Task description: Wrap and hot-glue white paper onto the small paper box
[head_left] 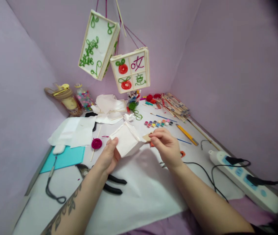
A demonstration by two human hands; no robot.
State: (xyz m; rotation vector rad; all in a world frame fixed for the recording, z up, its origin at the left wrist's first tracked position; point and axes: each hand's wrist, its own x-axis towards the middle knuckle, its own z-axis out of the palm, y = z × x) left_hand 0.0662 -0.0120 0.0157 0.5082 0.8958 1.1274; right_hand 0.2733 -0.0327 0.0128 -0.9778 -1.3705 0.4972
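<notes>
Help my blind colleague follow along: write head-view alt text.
A person's left hand holds a small white box; the right hand pinches a tan piece beside it, above a table with paint pots and pliers. Two decorated box lanterns hang behind.

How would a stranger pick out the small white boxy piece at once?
Find the white-covered table, then the left hand above it. The white boxy piece is held tilted in that hand. Unlike the leaf-patterned box and the fruit-patterned box hanging above and beyond, its visible faces are plain white, without any coloured design.
</notes>
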